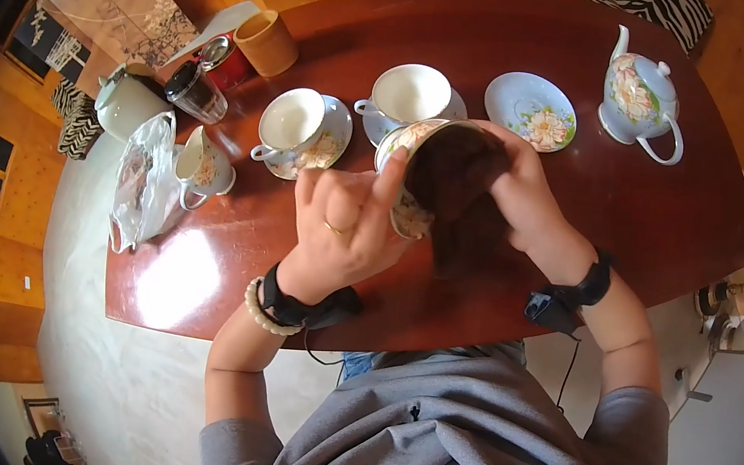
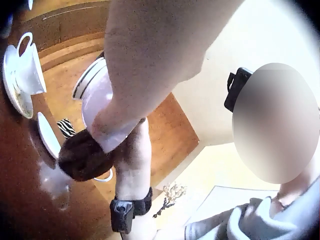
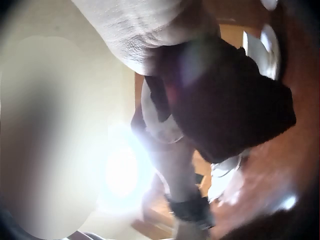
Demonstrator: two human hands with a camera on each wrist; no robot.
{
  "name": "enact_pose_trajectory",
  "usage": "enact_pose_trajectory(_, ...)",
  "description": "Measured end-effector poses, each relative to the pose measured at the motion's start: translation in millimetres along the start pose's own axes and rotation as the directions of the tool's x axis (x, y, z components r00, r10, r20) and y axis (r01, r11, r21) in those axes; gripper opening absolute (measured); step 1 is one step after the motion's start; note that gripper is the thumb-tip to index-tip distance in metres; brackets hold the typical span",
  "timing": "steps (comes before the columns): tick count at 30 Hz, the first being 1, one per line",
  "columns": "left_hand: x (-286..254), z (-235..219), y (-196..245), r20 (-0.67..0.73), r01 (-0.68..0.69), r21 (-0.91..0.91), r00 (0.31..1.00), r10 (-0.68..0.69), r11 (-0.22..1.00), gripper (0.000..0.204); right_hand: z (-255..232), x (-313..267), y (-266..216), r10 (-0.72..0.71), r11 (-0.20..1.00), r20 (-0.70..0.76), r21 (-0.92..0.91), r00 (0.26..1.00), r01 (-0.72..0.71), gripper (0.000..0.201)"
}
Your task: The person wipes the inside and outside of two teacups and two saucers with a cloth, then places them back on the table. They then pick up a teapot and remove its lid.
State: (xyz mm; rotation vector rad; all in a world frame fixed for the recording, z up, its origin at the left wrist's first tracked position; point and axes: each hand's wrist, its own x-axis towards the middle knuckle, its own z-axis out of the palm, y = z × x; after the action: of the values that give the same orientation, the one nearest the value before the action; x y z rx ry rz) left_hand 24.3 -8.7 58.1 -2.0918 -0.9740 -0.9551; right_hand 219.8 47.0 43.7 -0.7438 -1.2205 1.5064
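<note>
My left hand (image 1: 345, 219) grips a white floral teacup (image 1: 409, 217), tipped so that its mouth faces right. A ring and a beaded bracelet show on this hand and wrist. From the other side my right hand (image 1: 530, 193) holds a dark brown cloth (image 1: 456, 173) against the cup's mouth, covering much of its inside. The cloth hangs in loose folds below the fingers, and it fills the middle of the right wrist view. In the left wrist view, the cup's white side (image 2: 95, 107) shows beside the cloth (image 2: 87, 155). Both hands are above the table's near half.
Beyond the hands, two teacups (image 1: 293, 119) (image 1: 410, 93) stand on saucers, with a bare floral saucer (image 1: 530, 110) to their right. A teapot (image 1: 638, 99) stands far right. At left are a creamer (image 1: 201, 163), plastic bag (image 1: 145, 186), glass jar (image 1: 196, 94), wooden cup (image 1: 266, 42) and pale pot (image 1: 129, 101).
</note>
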Motion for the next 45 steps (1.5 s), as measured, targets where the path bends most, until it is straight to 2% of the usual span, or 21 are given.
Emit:
enact_pose_trajectory(2, -5, 8, 9, -0.013, -0.086, 0.183, 0.996, 0.09, 0.979, 0.067, -4, 2, -9, 0.195, 0.956, 0.038, 0.216, 0.98, -0.198, 0.039)
enact_pose_trajectory(3, -5, 9, 12, -0.033, -0.079, 0.135, 0.996, 0.084, 0.988, 0.067, -6, 3, -11, 0.013, 0.999, 0.011, 0.034, 1.0, -0.013, 0.038)
enact_pose_trajectory(5, 4, 6, 14, -0.074, -0.067, 0.046, 0.995, 0.07, 0.997, 0.067, -8, 7, -16, -0.347, 0.878, 0.062, -0.328, 0.936, 0.348, 0.035)
enact_pose_trajectory(7, 9, -3, 16, -0.005, 0.072, -0.379, 0.997, -0.079, 0.923, 0.087, -6, 3, -39, -0.463, 0.777, 0.124, -0.419, 0.877, 0.47, 0.036)
enact_pose_trajectory(9, 17, -18, 14, 0.158, 0.255, -0.388, 0.965, -0.208, 0.886, 0.098, -3, -3, -56, -0.54, 0.597, 0.231, -0.572, 0.809, 0.562, 0.043)
enact_pose_trajectory(11, 23, -12, 2, 0.29, 0.353, -0.58, 0.932, -0.219, 0.734, 0.109, 4, -9, -64, -0.575, 0.372, 0.398, -0.652, 0.715, 0.661, 0.048)
enact_pose_trajectory(13, 20, 7, 7, 0.361, 0.44, -0.82, 0.894, -0.267, 0.366, 0.109, 16, -14, -69, -0.592, 0.281, 0.435, -0.677, 0.678, 0.68, 0.05)
enact_pose_trajectory(14, 19, 9, 4, 0.307, 0.389, -0.803, 0.919, -0.247, 0.451, 0.107, 16, -11, -64, -0.594, 0.415, 0.373, -0.617, 0.713, 0.668, 0.05)
enact_pose_trajectory(15, 21, 12, 2, 0.288, 0.385, -0.819, 0.917, -0.275, 0.425, 0.108, 15, -8, -58, -0.586, 0.538, 0.31, -0.542, 0.749, 0.645, 0.05)
enact_pose_trajectory(16, 24, 14, 2, 0.272, 0.38, -0.835, 0.914, -0.302, 0.398, 0.108, 19, -4, -52, -0.47, 0.832, 0.206, -0.221, 0.858, 0.509, 0.05)
enact_pose_trajectory(19, 38, 18, 17, 0.19, 0.348, -0.891, 0.87, -0.455, 0.293, 0.111, 19, 3, -22, -0.442, 0.891, -0.031, -0.131, 0.896, 0.435, 0.038)
enact_pose_trajectory(20, 39, 24, 19, 0.135, 0.314, -0.897, 0.865, -0.484, 0.311, 0.113, 24, 1, -18, -0.275, 0.96, -0.115, 0.025, 0.954, 0.28, 0.035)
enact_pose_trajectory(22, 35, 28, 16, 0.048, 0.291, -0.854, 0.869, -0.493, 0.43, 0.116, 36, -5, -11, 0.108, 0.93, -0.189, 0.367, 0.976, -0.032, 0.031)
enact_pose_trajectory(25, 33, 32, 12, -0.057, 0.191, -0.859, 0.886, -0.46, 0.475, 0.117, 44, -16, -5, 0.247, 0.891, -0.04, 0.403, 0.968, -0.211, 0.03)
enact_pose_trajectory(30, 22, 32, -7, -0.217, -0.055, -0.86, 0.939, -0.266, 0.507, 0.117, 20, -2, -26, 0.031, 0.999, 0.128, -0.036, 0.991, -0.027, 0.022)
enact_pose_trajectory(33, 20, 32, -12, -0.271, -0.126, -0.829, 0.943, -0.194, 0.545, 0.114, 26, -7, -8, 0.135, 0.955, 0.227, 0.231, 0.964, -0.188, 0.025)
enact_pose_trajectory(34, 20, 32, -12, -0.278, -0.137, -0.821, 0.944, -0.177, 0.554, 0.112, 36, -15, -13, 0.276, 0.876, 0.222, 0.342, 0.935, -0.34, 0.03)
enact_pose_trajectory(37, 17, 33, -10, -0.223, -0.111, -0.873, 0.957, -0.186, 0.475, 0.109, 38, -23, -9, 0.287, 0.821, 0.335, 0.396, 0.898, -0.41, 0.036)
enact_pose_trajectory(39, 17, 30, -3, -0.105, 0.026, -0.911, 0.951, -0.292, 0.413, 0.111, 32, -16, -5, 0.242, 0.9, 0.22, 0.313, 0.945, -0.303, 0.037)
enact_pose_trajectory(42, 26, 25, -5, 0.078, 0.176, -0.956, 0.924, -0.374, 0.234, 0.113, 24, -5, -16, 0.058, 0.996, 0.04, -0.077, 0.998, -0.055, 0.03)
enact_pose_trajectory(45, 28, 15, -7, 0.28, 0.356, -0.921, 0.889, -0.362, 0.16, 0.114, 15, 0, -24, -0.321, 0.855, 0.094, -0.399, 0.942, 0.331, 0.031)
